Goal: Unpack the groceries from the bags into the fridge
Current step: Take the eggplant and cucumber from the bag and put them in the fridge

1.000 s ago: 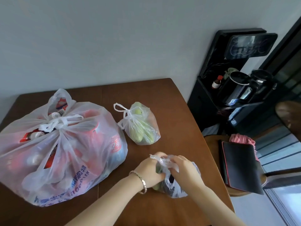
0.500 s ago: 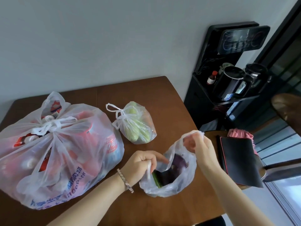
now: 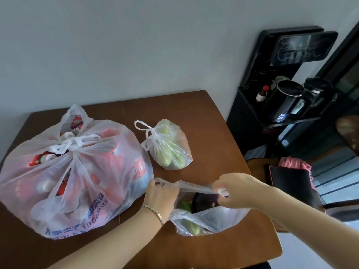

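Both hands pull apart the mouth of a small clear plastic bag [image 3: 209, 218] at the near right of the brown table [image 3: 204, 117]; the left hand [image 3: 160, 195] grips one handle in curled fingers; the right hand [image 3: 238, 189] pinches the other. Inside show a dark purple eggplant [image 3: 204, 200] and green vegetables [image 3: 191, 226]; a tied bag of green produce [image 3: 169, 148] sits behind, and a large tied grocery bag [image 3: 71, 175] sits just left.

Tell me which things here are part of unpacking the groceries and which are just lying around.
Part of the job: large tied bag, small tied bag of green vegetables, open bag gripped by left hand and right hand.
Lying about: black kettle, red-capped bottle, black folder, pink cloth.
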Demonstrator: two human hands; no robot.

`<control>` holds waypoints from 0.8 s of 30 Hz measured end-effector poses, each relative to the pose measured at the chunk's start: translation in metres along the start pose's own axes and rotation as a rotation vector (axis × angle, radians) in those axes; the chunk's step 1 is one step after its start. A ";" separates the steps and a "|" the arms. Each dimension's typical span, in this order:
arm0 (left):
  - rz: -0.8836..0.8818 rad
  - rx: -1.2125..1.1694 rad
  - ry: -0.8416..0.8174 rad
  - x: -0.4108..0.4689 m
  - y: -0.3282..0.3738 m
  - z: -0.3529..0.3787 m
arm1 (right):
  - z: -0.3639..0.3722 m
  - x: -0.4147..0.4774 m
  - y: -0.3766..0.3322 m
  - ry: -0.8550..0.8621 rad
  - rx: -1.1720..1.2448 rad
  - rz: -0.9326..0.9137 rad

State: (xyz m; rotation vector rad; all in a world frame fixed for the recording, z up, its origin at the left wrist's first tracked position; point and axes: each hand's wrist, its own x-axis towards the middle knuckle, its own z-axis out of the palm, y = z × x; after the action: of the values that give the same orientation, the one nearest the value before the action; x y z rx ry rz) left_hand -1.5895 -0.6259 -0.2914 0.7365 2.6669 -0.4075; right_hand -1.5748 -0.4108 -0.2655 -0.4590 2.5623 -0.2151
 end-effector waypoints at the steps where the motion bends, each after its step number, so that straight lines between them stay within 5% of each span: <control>1: 0.011 0.016 0.008 0.001 -0.003 0.004 | 0.004 0.001 0.004 0.013 -0.168 -0.012; 7: -0.001 0.041 0.069 0.019 -0.014 -0.013 | 0.005 0.014 0.053 0.399 -0.394 -0.123; 14: -0.023 -0.086 0.166 0.031 -0.021 -0.041 | -0.021 0.017 0.072 0.533 -0.482 -0.315; 17: -0.026 -0.310 0.063 0.035 -0.017 -0.032 | -0.014 0.031 0.078 0.514 -0.495 -0.233; 22: -0.074 -0.578 -0.030 0.043 -0.018 -0.020 | 0.006 0.049 0.050 0.426 -0.582 -0.472; 24: -0.047 -0.559 -0.013 0.045 -0.017 -0.020 | 0.011 0.064 0.025 0.222 -0.477 -0.263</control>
State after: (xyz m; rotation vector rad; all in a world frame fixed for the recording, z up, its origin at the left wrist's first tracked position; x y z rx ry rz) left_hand -1.6393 -0.6129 -0.2880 0.4916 2.5939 0.3161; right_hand -1.6276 -0.4116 -0.3109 -1.0008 2.7592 0.2776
